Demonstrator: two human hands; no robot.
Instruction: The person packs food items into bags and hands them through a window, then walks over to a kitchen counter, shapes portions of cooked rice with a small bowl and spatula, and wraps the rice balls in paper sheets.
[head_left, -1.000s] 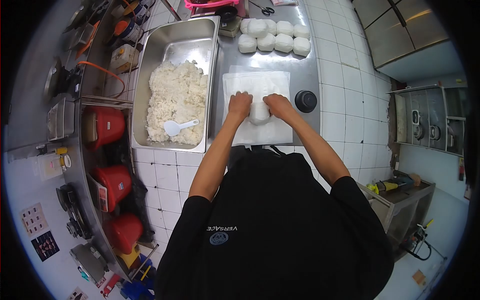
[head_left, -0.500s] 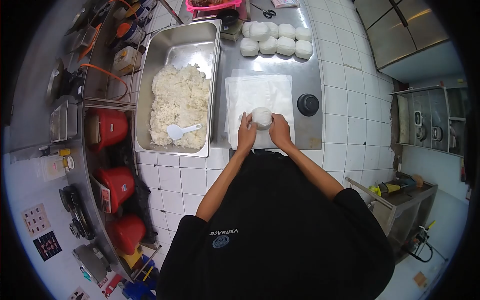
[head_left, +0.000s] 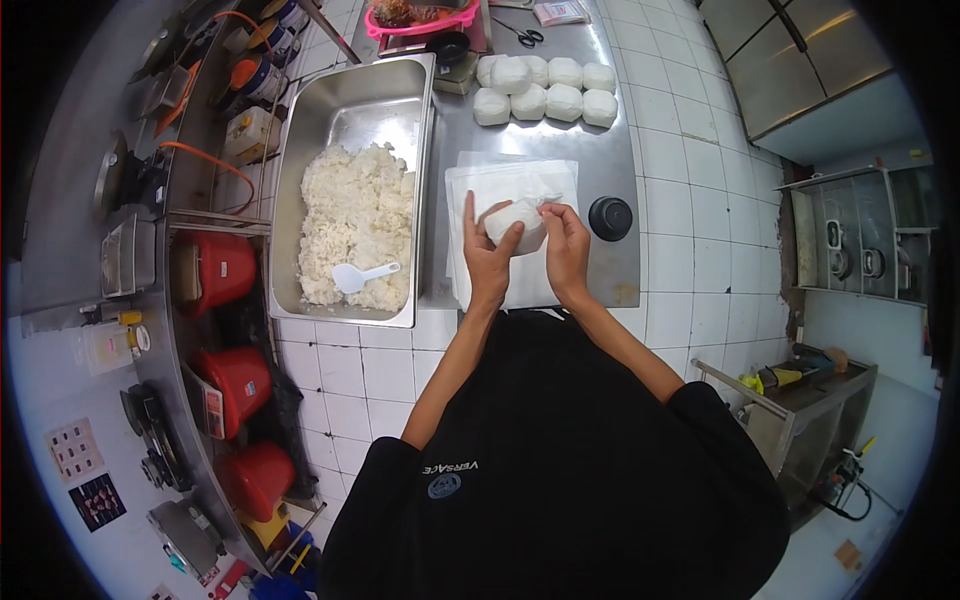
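A white paper-wrapped bundle (head_left: pixel 512 226) is cradled in my left hand (head_left: pixel 487 268), with the thumb across its near side and the index finger stretched out past it. My right hand (head_left: pixel 567 256) pinches the loose edge of its wrapper at the right. What is inside the bundle is hidden. Under my hands lies a stack of white paper sheets (head_left: pixel 530 290) on the steel table. Several similar wrapped bundles (head_left: pixel 544 102) sit in two rows farther back, one of them resting on top of others.
Left of the sheets stands a deep steel pan (head_left: pixel 425 130) of cooked rice (head_left: pixel 355 215), with a white rice paddle (head_left: pixel 366 277) lying on the rice. A black round bowl (head_left: pixel 610 218) is at the right. Scissors (head_left: pixel 527 37) and a pink basket (head_left: pixel 425 24) are at the back.
The bundle has tipped over in my hands. My left hand has moved round its left and near sides, and my right fingers have moved from its side to the wrapper's edge.
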